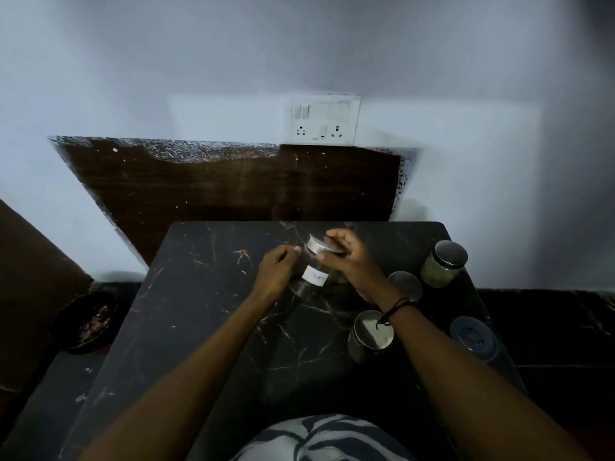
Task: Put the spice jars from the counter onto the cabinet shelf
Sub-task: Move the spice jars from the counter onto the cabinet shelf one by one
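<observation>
Dark marble-patterned counter (206, 327) with pale veins fills the lower middle of our view; nearest us, a striped garment (327, 439) shows at the bottom edge, and our two bare forearms reach forward over the stone; to our right stand a steel-lidded jar (370, 335), a blue-lidded container (474, 337) near the counter's edge, a second steel-lidded jar (405, 286) further back, and a jar of green spice (442, 264) beyond that; at the middle of the counter we hold a clear labelled jar (311, 271) tilted, its metal lid pointing away from us; our left hand (276, 272) curls around its lower body, and our right hand (349, 257) grips the lid end with bent fingers, a dark cord on that wrist; left of the counter, lower down, sits a dark bowl (88, 322) of reddish scraps; behind the counter a brown wooden board (233, 184) leans against the pale wall (299, 44); above it a white switch-and-socket plate (322, 119) is fixed.
</observation>
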A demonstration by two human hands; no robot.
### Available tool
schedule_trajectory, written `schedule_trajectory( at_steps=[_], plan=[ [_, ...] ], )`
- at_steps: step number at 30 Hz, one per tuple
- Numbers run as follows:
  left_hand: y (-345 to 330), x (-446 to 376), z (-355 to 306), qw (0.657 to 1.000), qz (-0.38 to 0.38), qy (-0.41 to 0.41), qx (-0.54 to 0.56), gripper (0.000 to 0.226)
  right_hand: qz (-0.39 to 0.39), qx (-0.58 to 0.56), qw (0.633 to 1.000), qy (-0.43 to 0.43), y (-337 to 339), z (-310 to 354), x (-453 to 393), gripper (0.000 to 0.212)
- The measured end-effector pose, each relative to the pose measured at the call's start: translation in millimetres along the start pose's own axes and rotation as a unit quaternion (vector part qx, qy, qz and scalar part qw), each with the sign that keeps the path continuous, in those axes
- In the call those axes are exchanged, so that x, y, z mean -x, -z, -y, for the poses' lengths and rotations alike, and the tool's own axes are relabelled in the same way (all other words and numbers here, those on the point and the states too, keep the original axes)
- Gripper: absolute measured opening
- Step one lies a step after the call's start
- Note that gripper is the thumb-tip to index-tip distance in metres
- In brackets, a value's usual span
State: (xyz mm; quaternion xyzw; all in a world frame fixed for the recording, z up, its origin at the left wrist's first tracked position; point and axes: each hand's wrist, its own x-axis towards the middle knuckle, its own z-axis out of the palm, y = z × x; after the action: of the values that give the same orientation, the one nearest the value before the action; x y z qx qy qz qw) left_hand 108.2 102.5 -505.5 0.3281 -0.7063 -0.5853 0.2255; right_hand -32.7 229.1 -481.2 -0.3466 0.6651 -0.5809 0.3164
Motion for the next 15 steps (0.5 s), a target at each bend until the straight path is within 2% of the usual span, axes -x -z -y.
schedule_trajectory(
  at_steps=[4, 8, 15],
  plan=[
    [-7, 12, -8, 1.0, 0.005, -0.005, 0.019, 0.03, -0.006, -0.076, 0.997, -0.017, -6, 5, 2, 0.048],
    [-12, 19, -16, 0.999, 0.007, 0.001, 0.036, 0.039, -0.009, -0.088, 0.996, -0.029, -10, 13, 1, 0.047],
    [-12, 8, -61, 0.997, -0.007, -0.037, 0.074, 0.046, 0.002, -0.114, 0.993, -0.008, -4, 58, -17, 0.051]
  ],
)
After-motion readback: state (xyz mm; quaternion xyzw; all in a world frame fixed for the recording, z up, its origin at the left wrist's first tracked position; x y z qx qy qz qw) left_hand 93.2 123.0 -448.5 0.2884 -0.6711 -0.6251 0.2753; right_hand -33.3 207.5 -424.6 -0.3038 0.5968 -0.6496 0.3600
